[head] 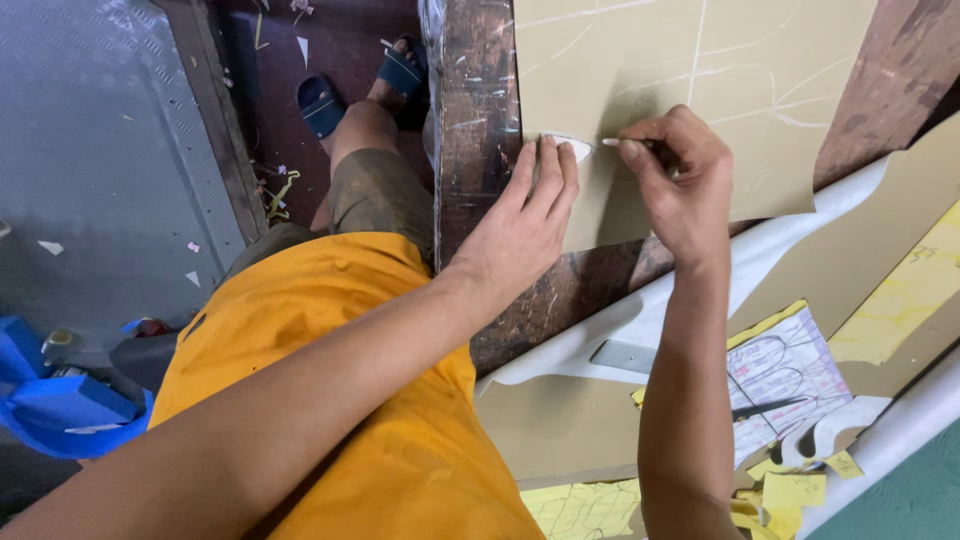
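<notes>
Now your left hand (525,225) lies flat, fingers spread on the white pattern piece (572,147) atop the tan sheet (640,70); your right hand (685,180) pinches a marking stick (612,143), tip touching the piece's right edge.

A sheet of paper with drawn outlines (785,365) lies low on the surface, yellow notes (795,490) just below it, a metal plate (622,356) to its left, and a blue bag (55,410) well left on the floor.
</notes>
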